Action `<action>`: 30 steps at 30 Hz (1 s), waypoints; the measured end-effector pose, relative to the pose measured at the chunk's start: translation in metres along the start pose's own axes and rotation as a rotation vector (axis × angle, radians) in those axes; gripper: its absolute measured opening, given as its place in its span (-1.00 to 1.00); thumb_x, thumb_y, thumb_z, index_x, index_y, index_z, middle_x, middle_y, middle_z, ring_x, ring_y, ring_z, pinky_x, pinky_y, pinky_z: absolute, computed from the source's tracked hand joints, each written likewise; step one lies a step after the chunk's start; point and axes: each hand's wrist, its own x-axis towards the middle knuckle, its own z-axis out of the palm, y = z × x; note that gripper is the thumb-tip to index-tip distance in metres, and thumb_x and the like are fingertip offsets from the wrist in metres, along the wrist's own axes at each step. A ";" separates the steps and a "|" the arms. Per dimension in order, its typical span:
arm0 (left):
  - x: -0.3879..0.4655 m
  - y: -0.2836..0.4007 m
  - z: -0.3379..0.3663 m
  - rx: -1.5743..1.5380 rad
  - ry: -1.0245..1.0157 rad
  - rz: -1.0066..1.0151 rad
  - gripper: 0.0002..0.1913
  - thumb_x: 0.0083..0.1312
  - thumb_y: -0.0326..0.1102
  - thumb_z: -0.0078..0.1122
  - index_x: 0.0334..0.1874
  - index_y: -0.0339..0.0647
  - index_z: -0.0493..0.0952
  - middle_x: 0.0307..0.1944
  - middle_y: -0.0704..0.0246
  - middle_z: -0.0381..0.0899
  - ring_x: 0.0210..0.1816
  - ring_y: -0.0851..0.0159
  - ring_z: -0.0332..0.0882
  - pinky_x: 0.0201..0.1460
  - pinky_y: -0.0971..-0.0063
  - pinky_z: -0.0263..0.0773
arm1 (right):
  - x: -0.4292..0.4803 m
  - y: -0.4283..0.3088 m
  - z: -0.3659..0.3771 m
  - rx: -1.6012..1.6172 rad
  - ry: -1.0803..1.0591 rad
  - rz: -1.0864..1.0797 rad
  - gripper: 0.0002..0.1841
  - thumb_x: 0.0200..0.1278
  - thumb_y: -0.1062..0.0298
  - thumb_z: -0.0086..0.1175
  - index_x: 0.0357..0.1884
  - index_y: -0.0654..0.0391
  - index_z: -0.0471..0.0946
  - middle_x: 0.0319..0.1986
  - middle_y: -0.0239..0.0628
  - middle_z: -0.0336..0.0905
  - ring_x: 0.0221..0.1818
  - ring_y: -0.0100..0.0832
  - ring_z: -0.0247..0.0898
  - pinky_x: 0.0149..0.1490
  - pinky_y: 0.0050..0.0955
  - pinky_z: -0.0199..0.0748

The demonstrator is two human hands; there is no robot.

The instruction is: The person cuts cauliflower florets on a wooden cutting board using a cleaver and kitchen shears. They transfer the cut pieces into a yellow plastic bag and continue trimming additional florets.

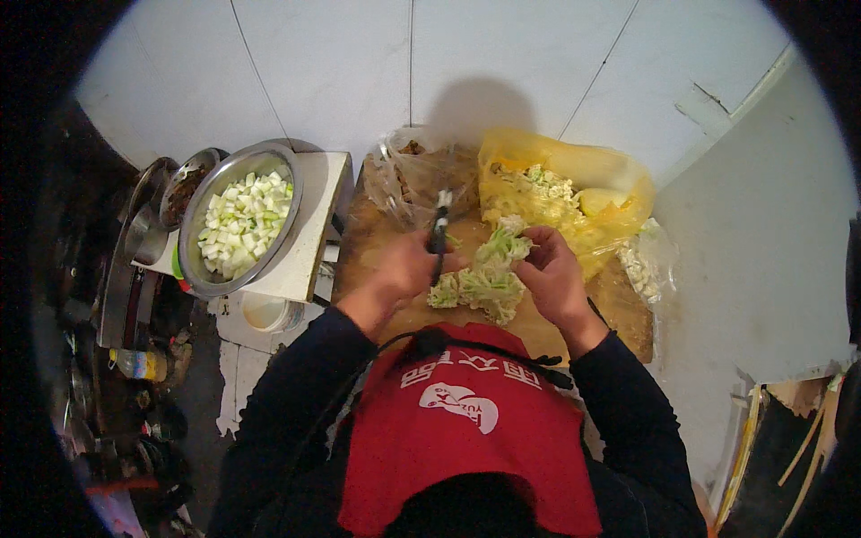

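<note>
My left hand [412, 263] grips a narrow dark tool [439, 232], seen nearly edge-on and blurred. It could be a knife or scissors; I cannot tell which. My right hand [555, 272] pinches the side of a pale green cauliflower floret [504, 243] between thumb and fingers. Below it, more cauliflower pieces [488, 289] lie on the wooden board [397, 316], close to my left fingertips. Behind my right hand, a yellow plastic bag [605, 165] lies open with cauliflower inside. A clear plastic bag [420, 178] with brownish contents rests at the back left of the board.
On a white stand [316, 222] to the left is a steel basin [289, 262] of diced pale green vegetable. Smaller metal bowls [181, 185] sit beyond it. A white bucket [269, 313] is underneath. Another clear bag [649, 262] lies by the board's right edge, near the wall [753, 235].
</note>
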 end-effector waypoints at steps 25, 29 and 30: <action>0.026 -0.005 0.044 -0.341 0.212 0.020 -0.76 0.09 -0.45 0.39 -0.23 -0.27 0.54 -0.45 0.41 0.56 -0.46 0.41 0.48 -0.42 0.42 0.41 | -0.004 0.021 0.002 -0.212 0.185 -0.046 -0.52 0.19 0.53 0.14 0.20 0.24 0.40 -0.12 -0.24 0.56 -0.14 -0.40 0.52 0.00 -0.41 0.51; 0.066 -0.057 0.037 0.280 0.421 0.159 -0.80 0.20 -0.35 0.39 -0.24 -0.30 0.59 -0.51 0.37 0.61 -0.52 0.41 0.50 -0.48 0.37 0.41 | -0.002 0.022 -0.021 0.349 0.149 -0.031 -0.44 0.14 0.70 0.01 0.25 0.19 0.35 0.05 -0.27 0.48 0.00 -0.42 0.46 0.09 -0.43 0.46; 0.077 -0.069 0.036 0.239 0.372 0.086 -0.79 0.20 -0.32 0.37 -0.25 -0.33 0.60 -0.49 0.24 0.63 -0.47 0.25 0.57 -0.42 0.31 0.46 | -0.004 0.021 -0.026 0.346 0.133 -0.052 -0.42 0.13 0.73 0.00 0.26 0.19 0.35 0.07 -0.28 0.46 0.03 -0.42 0.44 0.11 -0.44 0.44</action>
